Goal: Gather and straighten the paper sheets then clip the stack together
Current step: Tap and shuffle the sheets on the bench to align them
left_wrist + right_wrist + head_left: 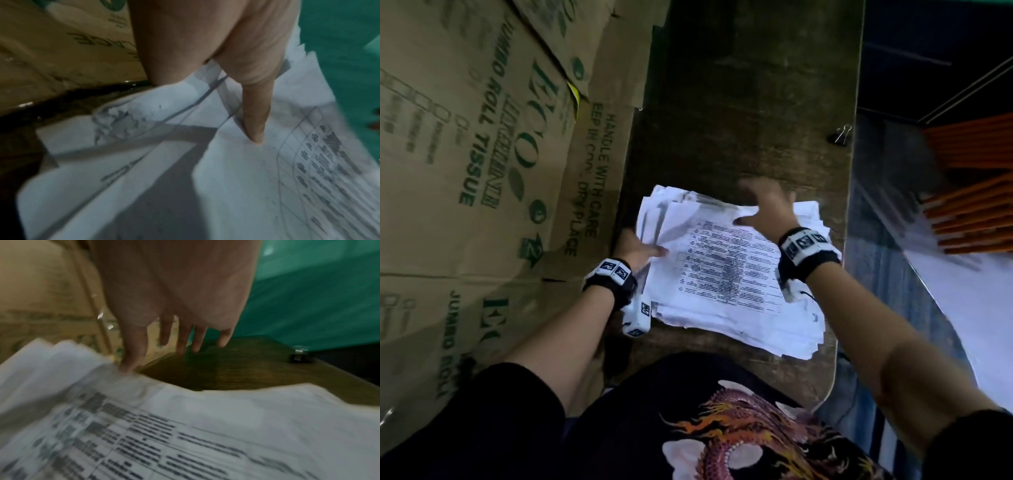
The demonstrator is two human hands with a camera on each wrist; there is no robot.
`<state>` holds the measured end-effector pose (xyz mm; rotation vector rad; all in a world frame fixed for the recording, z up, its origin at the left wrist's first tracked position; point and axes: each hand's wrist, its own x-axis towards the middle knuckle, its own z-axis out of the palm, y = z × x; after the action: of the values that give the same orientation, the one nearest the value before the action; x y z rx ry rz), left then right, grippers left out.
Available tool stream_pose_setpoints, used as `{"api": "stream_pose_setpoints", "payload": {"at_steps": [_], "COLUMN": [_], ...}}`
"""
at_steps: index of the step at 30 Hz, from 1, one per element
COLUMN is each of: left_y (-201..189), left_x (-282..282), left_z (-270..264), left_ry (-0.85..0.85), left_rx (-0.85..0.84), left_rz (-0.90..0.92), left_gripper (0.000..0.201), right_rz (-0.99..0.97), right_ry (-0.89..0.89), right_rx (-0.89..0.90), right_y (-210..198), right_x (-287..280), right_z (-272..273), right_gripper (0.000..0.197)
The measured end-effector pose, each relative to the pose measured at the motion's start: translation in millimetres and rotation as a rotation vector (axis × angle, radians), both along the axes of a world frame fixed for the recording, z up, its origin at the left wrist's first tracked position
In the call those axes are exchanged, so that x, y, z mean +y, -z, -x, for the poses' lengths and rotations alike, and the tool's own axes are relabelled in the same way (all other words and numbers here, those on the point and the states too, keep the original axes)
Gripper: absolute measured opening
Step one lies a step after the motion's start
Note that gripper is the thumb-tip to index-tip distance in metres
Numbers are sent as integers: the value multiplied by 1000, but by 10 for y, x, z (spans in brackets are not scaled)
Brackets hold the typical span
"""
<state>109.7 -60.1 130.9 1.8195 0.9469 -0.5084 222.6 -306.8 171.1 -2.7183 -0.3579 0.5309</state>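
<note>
A loose, uneven stack of white printed sheets lies on the dark wooden table; its top sheet carries a printed table. My left hand grips the stack's left edge, thumb pressing on top of the paper and fingers hidden beneath. My right hand is blurred, fingers spread and straight over the stack's far edge, with its thumb touching the sheets. A black binder clip lies at the table's far right edge, also small in the right wrist view.
Cardboard boxes printed in green stand against the table's left side. Orange rods lie below to the right, past the table edge. Bare wood stretches beyond the stack. My dark shirt with a dragon print fills the bottom.
</note>
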Motion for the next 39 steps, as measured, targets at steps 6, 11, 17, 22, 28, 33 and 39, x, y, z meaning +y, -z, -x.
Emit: {"api": "stream_pose_setpoints", "payload": {"at_steps": [6,11,17,22,28,33,39], "left_y": [-48,85,-24,-193,-129,-142,-266], "left_x": [122,156,132,-11,-80,-21,-122], "left_z": [-28,35,92,245,386,372,185], "left_ry": [94,123,59,29,-55,65,-31], "left_rx": [107,119,66,117,37,109,-48], "left_rz": [106,152,268,201,177,195,163], "left_gripper": [43,59,61,37,37,34,41], "right_rz": [85,25,-171,-259,-507,-495,-430], "right_ry": [802,874,879,760,733,671,696], "right_rx": [240,372,408,572,704,707,329], "right_y": [241,515,582,508,329,335,-46], "right_x": [-1151,-1158,-1134,-1416,-1528,-1539,-1254], "right_z": [335,852,906,887,991,1082,937], "right_gripper": [92,93,107,54,46,47,29]}}
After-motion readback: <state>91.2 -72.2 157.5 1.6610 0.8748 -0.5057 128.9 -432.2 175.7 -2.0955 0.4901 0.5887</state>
